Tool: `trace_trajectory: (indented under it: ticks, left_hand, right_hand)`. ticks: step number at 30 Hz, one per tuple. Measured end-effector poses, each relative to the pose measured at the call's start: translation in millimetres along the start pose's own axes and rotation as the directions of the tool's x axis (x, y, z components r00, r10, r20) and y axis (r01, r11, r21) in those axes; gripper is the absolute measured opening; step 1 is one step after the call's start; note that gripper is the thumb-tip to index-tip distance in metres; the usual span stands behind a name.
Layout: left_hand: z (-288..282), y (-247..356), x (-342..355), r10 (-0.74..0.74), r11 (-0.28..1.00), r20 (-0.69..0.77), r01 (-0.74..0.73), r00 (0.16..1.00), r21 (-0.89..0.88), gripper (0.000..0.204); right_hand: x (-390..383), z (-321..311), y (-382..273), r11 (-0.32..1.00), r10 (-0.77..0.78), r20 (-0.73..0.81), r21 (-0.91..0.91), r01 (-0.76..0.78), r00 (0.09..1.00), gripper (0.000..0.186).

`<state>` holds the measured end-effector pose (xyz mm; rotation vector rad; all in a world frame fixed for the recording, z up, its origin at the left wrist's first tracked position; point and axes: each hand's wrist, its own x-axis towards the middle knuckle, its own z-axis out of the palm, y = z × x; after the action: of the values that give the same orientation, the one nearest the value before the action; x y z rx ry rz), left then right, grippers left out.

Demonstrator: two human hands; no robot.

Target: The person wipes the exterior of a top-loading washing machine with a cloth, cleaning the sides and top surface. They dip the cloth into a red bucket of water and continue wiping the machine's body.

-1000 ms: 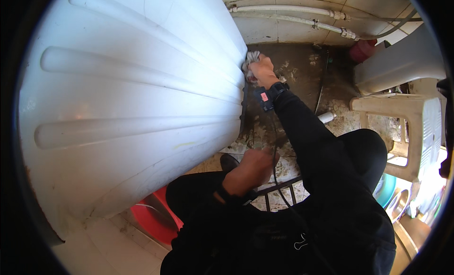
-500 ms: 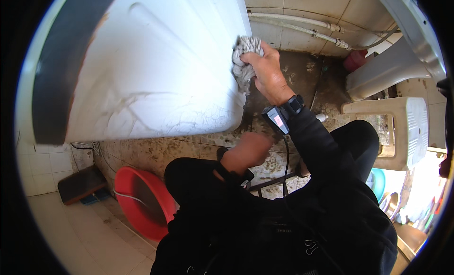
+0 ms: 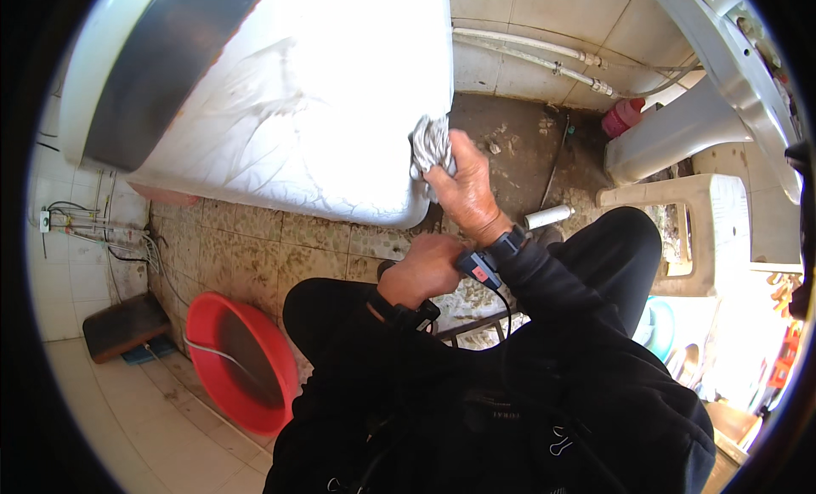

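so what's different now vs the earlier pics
The right hand has come up and closer to the person, bringing the grey-and-white cloth along the edge of the white appliance. The view has shifted, revealing more of the red basin. Unchanged: the right hand's grip on the cloth, the left hand between the knees.

Counted in my view: hands, two (my left hand and my right hand); grey-and-white cloth, one; large white casing, one; red basin, one; teal basin, one; plastic stool, one; pink container, one; white cylinder, one; white wall pipes, two (upper pipe, lower pipe).
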<state>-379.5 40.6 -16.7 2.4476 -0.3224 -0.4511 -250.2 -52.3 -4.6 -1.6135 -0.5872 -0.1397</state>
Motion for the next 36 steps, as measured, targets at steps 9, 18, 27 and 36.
trace_trajectory:
  ticks: [9, 18, 27, 36]
  left_hand:
    - [1, -4, 13, -0.102, 0.954, 0.299, 0.008, 0.949, 0.301, 0.025]
    - [0, -16, -2, -0.016, 0.999, 0.132, 0.022, 0.991, -0.038, 0.018]
    - [-3, -2, 14, -0.112, 0.953, 0.344, 0.003, 0.932, 0.302, 0.022]
    - [-1, -7, 26, -0.177, 0.939, 0.422, 0.024, 0.889, 0.344, 0.024]
  right_hand:
    - [-4, -2, 38, 0.728, 0.679, 0.227, -0.086, -0.680, 0.699, 0.035]
    - [52, -19, -99, 0.976, -0.216, -0.013, 0.037, 0.216, 0.976, 0.029]
    - [-57, 4, 75, 0.970, 0.059, 0.207, -0.244, -0.007, 0.977, 0.039]
    - [-29, 1, 97, 0.790, 0.592, 0.080, 0.139, -0.597, 0.802, 0.032]
